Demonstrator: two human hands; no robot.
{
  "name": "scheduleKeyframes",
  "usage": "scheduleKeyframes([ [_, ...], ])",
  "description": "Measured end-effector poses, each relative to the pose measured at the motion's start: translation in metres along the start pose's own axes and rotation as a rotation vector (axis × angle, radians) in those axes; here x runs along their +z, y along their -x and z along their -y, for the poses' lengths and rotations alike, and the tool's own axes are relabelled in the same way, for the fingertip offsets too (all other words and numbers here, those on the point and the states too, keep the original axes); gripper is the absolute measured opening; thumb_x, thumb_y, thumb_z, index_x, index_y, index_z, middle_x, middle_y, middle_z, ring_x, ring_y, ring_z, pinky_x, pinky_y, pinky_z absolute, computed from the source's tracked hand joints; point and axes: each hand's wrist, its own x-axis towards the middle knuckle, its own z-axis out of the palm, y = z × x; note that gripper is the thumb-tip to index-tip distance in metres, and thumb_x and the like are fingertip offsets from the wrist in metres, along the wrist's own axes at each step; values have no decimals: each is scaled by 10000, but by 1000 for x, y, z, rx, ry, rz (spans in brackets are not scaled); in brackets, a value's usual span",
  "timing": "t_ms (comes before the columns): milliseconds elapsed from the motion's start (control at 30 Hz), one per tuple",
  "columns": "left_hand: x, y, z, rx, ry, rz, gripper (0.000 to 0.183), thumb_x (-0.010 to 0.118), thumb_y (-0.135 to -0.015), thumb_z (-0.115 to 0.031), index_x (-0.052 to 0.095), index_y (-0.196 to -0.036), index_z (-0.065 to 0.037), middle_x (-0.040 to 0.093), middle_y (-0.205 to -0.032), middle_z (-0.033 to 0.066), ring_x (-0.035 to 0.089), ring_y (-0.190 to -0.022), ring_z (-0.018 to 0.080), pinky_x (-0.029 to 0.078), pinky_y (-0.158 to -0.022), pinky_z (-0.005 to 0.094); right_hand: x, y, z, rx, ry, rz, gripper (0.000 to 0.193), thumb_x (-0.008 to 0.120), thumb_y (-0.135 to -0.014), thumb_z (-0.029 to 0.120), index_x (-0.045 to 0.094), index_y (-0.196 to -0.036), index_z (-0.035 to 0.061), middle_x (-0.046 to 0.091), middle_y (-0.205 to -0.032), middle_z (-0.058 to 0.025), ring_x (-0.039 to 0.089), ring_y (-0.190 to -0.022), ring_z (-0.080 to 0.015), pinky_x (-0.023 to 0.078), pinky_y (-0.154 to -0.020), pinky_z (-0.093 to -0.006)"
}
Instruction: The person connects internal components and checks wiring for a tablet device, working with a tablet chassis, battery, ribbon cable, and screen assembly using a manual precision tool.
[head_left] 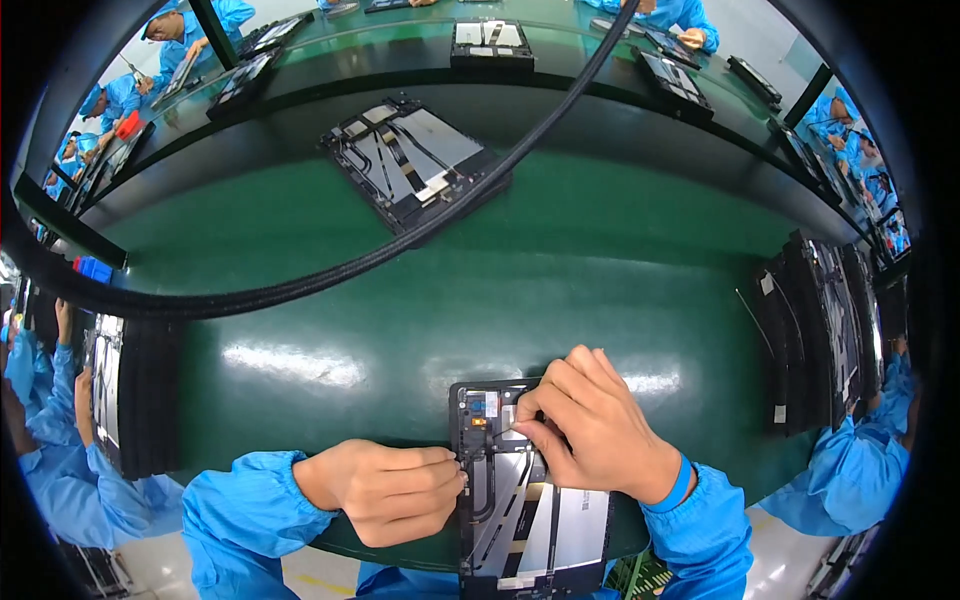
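An opened tablet [582, 540] lies in front of me at the near table edge, its battery plates, dark flex cables and small parts exposed. My left hand [395, 492] is closed at the tablet's left edge, fingers curled with the tips against its frame; the thumb is mostly hidden. Over the upper right of the tablet, my right hand [585, 425], with a blue band at the wrist, pinches thumb and forefinger together. Something thin and dark shows at those fingertips, too small to name. Near them sits a small orange part [479, 422] on the board.
Another opened tablet [430, 150] lies farther off on the green table [300, 420]. A black cable [350, 268] arcs across the view. Dark trays or tablets stand stacked at right [810, 330] and left [150, 400]. Several people in blue work around, with more tablets on a raised shelf [400, 75].
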Motion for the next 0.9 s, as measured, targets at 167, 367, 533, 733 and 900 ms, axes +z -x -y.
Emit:
scheduleKeyframes([
  [167, 0, 1, -1, -8, 36, 7, 69, 716, -855, -36, 743, -803, 0, 818, -1008, 201, 817, -910, 292, 696, -929, 392, 2, 2, 3, -85, 166, -71, 194, 820, -804, 68, 678, -937, 79, 583, -948, -63, 560, -942, -287, 481, -890, -434],
  [367, 3, 3, -1, -16, 42, -12, 59, 727, -839, -26, 732, -787, 4, 815, -999, 207, 817, -914, 304, 700, -930, 406, 7, 6, 6, -119, 223, -112, 267, 890, -714, 40, 730, -926, 69, 614, -827, -32, 578, -843, -270, 551, -971, -485],
  [533, 0, -5, 1, 67, -35, 87, 98, 744, -802, -72, 713, -755, 8, 804, -1027, 205, 809, -955, 315, 686, -964, 421, 3, 6, 1, -176, 208, -101, 200, 817, -742, 103, 711, -906, 60, 547, -787, -64, 567, -827, -296, 536, -900, -459],
  [733, 4, -6, 3, 62, -50, 103, 99, 737, -789, -80, 729, -749, 11, 800, -1036, 206, 804, -967, 316, 686, -970, 424, -1, 7, -1, -172, 130, -71, 201, 822, -730, 104, 696, -880, 56, 520, -785, -74, 561, -833, -305, 505, -849, -448],
  [900, 6, -6, 5, 55, -61, 106, 96, 738, -784, -76, 719, -730, 1, 801, -1040, 218, 804, -974, 323, 693, -971, 425, -6, 9, -4, -138, 61, -20, 205, 836, -729, 95, 679, -857, 61, 524, -794, -78, 541, -825, -310, 469, -805, -432],
])
